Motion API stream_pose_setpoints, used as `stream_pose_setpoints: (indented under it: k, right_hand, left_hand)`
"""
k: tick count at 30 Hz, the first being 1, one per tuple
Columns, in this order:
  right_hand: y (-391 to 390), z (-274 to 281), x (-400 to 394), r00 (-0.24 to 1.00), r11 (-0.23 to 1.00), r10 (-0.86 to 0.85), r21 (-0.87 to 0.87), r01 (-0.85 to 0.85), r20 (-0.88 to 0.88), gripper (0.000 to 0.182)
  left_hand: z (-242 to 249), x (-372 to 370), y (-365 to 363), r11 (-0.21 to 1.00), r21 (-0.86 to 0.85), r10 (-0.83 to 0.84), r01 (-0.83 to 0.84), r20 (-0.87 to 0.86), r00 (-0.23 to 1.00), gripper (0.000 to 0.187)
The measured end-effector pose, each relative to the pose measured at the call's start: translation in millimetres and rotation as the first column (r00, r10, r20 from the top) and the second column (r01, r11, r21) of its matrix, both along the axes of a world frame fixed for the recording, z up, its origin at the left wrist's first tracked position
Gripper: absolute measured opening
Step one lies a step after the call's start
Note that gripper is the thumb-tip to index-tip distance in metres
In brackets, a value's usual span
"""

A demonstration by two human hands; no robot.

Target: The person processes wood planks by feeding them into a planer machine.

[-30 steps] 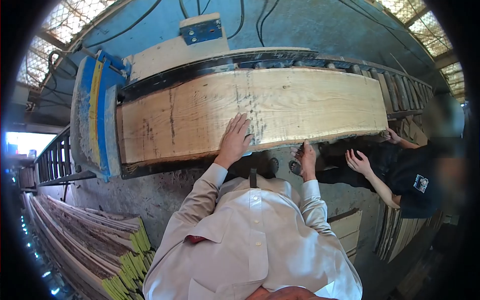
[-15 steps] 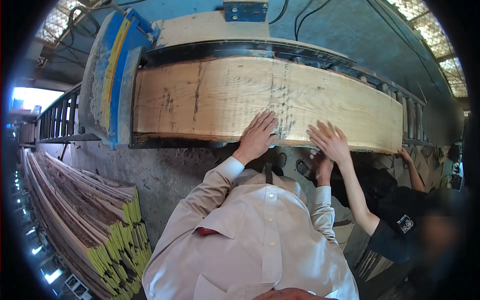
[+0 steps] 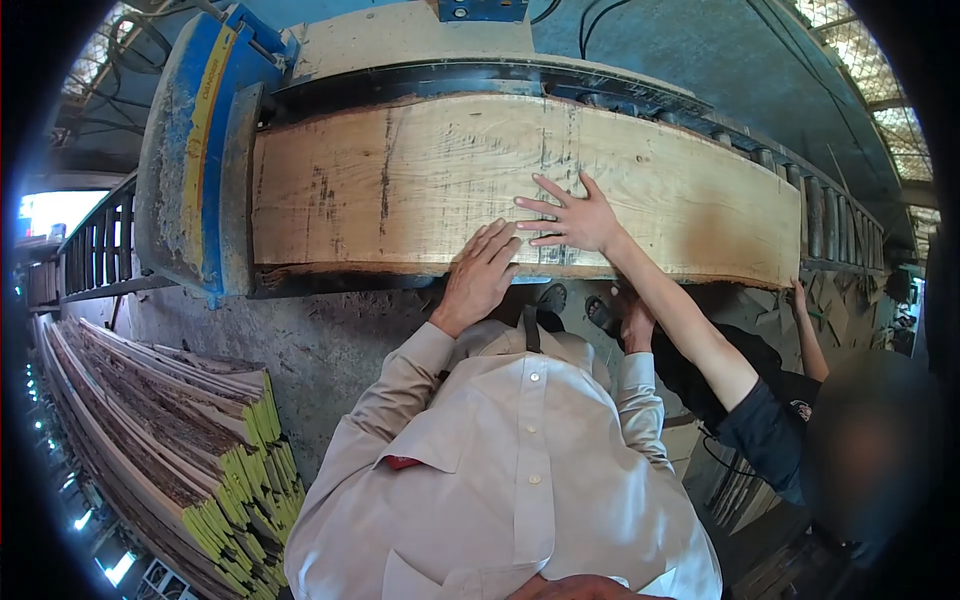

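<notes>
A wide wooden slab point(image 3: 330, 190) with bark along its near edge lies across the machine bed in front of me. My left hand point(image 3: 478, 278) rests flat on the slab's near edge, its fingers stretched out over the wood. My right hand point(image 3: 636, 322) is low beside that edge; a co-worker's forearm covers part of it and its fingers are hidden. The co-worker's hand point(image 3: 578, 218) is spread over the slab, close to my left fingertips. At the slab's right end is the co-worker's other hand point(image 3: 798, 300).
At the slab's left end stands a blue machine housing point(image 3: 175, 160) with a yellow strip marked DANGER. Metal rollers point(image 3: 815, 215) run along the right. A stack of boards point(image 3: 160, 410) with yellow-green ends lies lower left. The co-worker point(image 3: 760, 420) stands close at my right.
The co-worker's hand has moved left and farther onto the slab, fingers spread. My left hand has shifted slightly left. My right hand's fingers are now hidden.
</notes>
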State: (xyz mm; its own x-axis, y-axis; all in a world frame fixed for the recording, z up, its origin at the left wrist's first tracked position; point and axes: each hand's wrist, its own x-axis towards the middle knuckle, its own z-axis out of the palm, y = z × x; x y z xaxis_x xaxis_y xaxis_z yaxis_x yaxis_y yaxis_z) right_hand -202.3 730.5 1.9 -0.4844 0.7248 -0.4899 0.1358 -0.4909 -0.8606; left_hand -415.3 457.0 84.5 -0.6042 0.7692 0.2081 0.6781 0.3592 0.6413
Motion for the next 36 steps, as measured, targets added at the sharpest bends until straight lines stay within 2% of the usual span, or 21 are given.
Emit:
stream_pose_setpoints:
  k: [3,6,9,17,23,26,28,31,33,35,36]
  right_hand:
    - [-2,3,-1,0.999,0.998,0.042,0.051,-0.041,-0.02,0.045]
    - [-2,-1,-1,1.0,0.999,-0.003,0.045,0.002,0.02,0.042]
    - [2,-12,4,0.999,1.0,-0.028,-0.002,0.028,-0.018,0.041]
    - [1,-2,-15,0.998,0.999,0.026,-0.025,-0.028,-0.062,0.048]
    - [3,13,-21,0.984,0.991,0.041,-0.12,-0.062,-0.172,0.053]
    - [1,27,-33,0.942,0.954,0.089,-0.243,-0.174,-0.324,0.056]
    - [-1,37,-52,0.862,0.854,0.103,-0.4,-0.332,-0.496,0.057]
    - [-5,59,-88,0.697,0.573,0.083,-0.538,-0.618,-0.713,0.06]
    - [-12,74,-117,0.589,0.372,0.071,-0.527,-0.765,-0.805,0.062]
    - [-22,85,-150,0.51,0.178,0.083,-0.49,-0.853,-0.856,0.064]
    - [-29,89,-166,0.488,0.122,0.11,-0.475,-0.871,-0.866,0.065]
  left_hand:
    - [0,-5,-13,0.999,0.026,0.023,-0.023,0.006,1.0,0.042]
    - [-2,-8,-21,0.999,0.005,0.047,-0.047,0.002,0.999,0.042]
    - [1,-9,-21,0.999,0.01,0.049,-0.049,0.003,0.999,0.042]
    - [-5,-9,-21,0.999,-0.002,0.038,-0.038,0.0,0.999,0.043]
    - [-3,-7,-21,0.997,-0.05,0.052,-0.054,-0.046,0.998,0.044]
    - [1,-8,-22,0.998,-0.048,0.028,-0.031,-0.055,0.998,0.044]
    - [3,-11,-23,0.999,-0.038,0.013,-0.015,-0.044,0.999,0.043]
    - [0,-13,-29,0.999,-0.041,-0.008,0.007,-0.028,1.0,0.046]
    - [-1,-11,-23,0.999,-0.041,0.008,-0.009,-0.043,0.999,0.05]
    - [7,-9,-28,0.996,-0.059,0.062,-0.063,-0.014,0.998,0.064]
    - [2,-6,-31,0.995,-0.065,0.066,-0.069,-0.052,0.997,0.077]
